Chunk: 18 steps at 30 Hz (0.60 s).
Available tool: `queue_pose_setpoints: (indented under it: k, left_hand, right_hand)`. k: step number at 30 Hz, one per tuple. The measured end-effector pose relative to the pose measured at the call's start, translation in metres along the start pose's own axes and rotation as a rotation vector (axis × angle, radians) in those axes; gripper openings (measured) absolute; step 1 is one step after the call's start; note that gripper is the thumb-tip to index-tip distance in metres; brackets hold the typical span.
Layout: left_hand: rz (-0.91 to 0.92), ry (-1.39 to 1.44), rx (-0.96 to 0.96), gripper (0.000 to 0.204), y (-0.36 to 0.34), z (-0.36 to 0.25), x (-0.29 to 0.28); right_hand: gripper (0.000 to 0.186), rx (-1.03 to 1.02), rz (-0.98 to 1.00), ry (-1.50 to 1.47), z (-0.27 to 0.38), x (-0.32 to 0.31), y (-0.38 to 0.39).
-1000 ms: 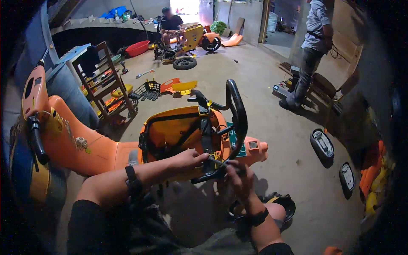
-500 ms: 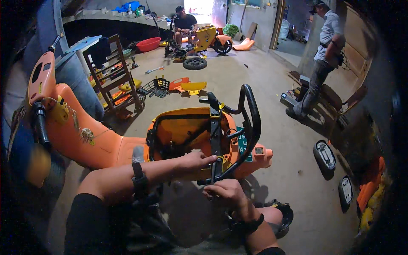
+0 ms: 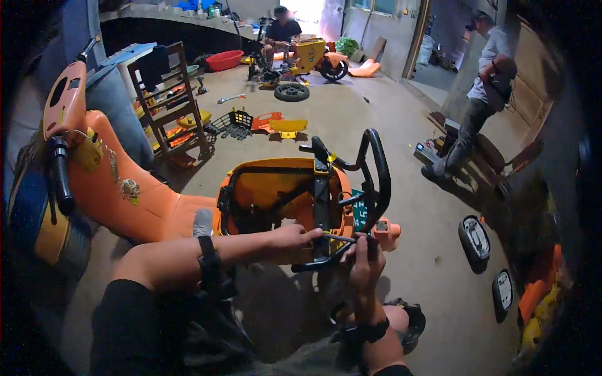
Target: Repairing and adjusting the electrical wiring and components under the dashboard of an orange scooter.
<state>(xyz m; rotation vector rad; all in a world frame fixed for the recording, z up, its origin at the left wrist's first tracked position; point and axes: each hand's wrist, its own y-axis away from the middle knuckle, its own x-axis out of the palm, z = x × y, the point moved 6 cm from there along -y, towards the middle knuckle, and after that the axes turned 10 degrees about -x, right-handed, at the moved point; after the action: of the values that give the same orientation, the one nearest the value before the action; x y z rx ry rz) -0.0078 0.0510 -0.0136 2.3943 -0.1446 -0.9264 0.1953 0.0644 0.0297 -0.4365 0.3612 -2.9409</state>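
An orange scooter (image 3: 144, 194) lies across the view in front of me, its open storage box (image 3: 263, 188) topped at the right by a black bracket (image 3: 321, 188) and looped tube rail (image 3: 382, 182). My left hand (image 3: 295, 237) is closed around the head of a slim metal wrench (image 3: 338, 238) at a bolt on the bracket's lower part. My right hand (image 3: 367, 263) pinches the wrench's other end, below the rail. Behind the rail is a green plate (image 3: 358, 207).
A co-worker (image 3: 480, 106) stands at right beside a wooden chair and electrical box. Another person (image 3: 282, 31) sits behind a yellow scooter (image 3: 308, 57). A loose tire (image 3: 291, 93), crate (image 3: 232, 122), colored panels, a wooden frame (image 3: 169, 106) and two oval black parts (image 3: 475, 241) lie or stand around.
My right hand dropped with the wrench turned downward, then swung up and right, so the wrench now lies nearly level. My left hand stays at the bolt. The view has shifted slightly.
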Motion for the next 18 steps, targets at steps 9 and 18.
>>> queue_pose_setpoints:
  k: [9,18]
  left_hand:
    - [-0.055,0.031,0.025,0.071,0.001,-0.001,-0.003]
    - [-0.032,0.203,0.038,0.068,-0.006,0.004,0.003]
  right_hand:
    - [0.021,-0.99,0.915,0.5,0.011,0.047,0.049]
    - [0.023,-0.708,0.682,0.415,0.026,-0.003,0.027]
